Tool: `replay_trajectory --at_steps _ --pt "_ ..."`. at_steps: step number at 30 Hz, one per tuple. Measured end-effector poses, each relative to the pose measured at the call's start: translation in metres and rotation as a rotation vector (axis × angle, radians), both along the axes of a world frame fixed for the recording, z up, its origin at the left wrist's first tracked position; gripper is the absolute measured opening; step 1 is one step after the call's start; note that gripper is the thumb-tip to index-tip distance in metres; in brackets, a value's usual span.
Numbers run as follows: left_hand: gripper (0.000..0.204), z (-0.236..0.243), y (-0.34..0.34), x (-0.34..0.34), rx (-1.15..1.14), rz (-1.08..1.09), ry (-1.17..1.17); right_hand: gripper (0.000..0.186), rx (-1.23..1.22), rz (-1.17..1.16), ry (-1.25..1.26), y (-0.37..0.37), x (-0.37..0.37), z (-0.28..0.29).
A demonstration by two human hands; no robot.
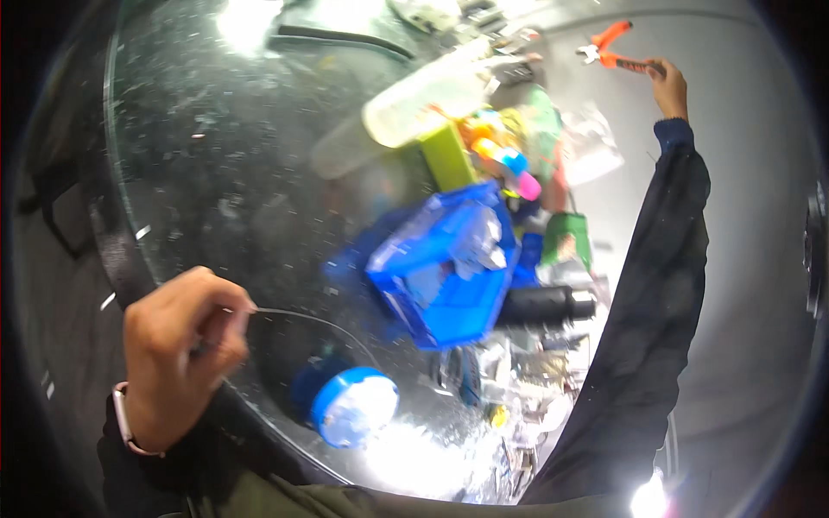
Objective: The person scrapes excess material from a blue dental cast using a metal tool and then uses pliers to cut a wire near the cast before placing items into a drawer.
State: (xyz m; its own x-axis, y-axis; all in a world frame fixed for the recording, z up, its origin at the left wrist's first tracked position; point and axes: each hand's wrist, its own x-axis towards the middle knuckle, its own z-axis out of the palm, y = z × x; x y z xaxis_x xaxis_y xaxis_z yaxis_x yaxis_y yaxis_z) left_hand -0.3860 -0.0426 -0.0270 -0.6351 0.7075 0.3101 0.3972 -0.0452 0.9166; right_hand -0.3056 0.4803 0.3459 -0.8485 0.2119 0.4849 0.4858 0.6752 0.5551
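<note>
My left hand (177, 350) is closed at the lower left, thumb and forefinger pinching the end of a thin pale strand (315, 317). Whether it is wire or thread I cannot tell. The strand curves down toward a round blue-rimmed tub or spool (354, 407) with a whitish top, standing on the dark glossy table (233, 190). Far off at the upper right, my right hand (670, 91) grips one handle of orange-handled pliers (623, 62). Their handles are spread and the metal jaws point left. Blur softens the left hand's fingers.
A blue plastic bin (449, 324) holding clear plastic stands mid-table. Behind it are a yellow-green block (446, 157), colourful small items and a translucent cylinder (423, 99). A black bottle (548, 306) lies right of the bin, beside small clear packages (527, 371). The table's curved edge (112, 173) runs along the left.
</note>
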Motion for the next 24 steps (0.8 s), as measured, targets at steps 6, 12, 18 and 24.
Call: replay_trajectory --at_steps 6,12,18,24 --pt "0.009 -0.009 0.004 0.004 -0.012 0.007 -0.123 0.017 0.016 -0.046 -0.065 -0.141 0.112 0.059" --pt "0.007 -0.058 0.025 -0.01 -0.033 -0.016 0.065 0.03 -0.223 -0.19 0.055 -0.369 0.318 0.0" --pt "0.031 -0.058 0.011 -0.052 -0.09 0.187 0.319 0.023 -0.09 -0.718 0.143 -0.585 0.49 -0.086" --pt "0.032 -0.04 -0.038 -0.056 0.181 0.256 0.015 0.029 -0.489 -0.795 0.725 -0.629 0.58 -0.215"
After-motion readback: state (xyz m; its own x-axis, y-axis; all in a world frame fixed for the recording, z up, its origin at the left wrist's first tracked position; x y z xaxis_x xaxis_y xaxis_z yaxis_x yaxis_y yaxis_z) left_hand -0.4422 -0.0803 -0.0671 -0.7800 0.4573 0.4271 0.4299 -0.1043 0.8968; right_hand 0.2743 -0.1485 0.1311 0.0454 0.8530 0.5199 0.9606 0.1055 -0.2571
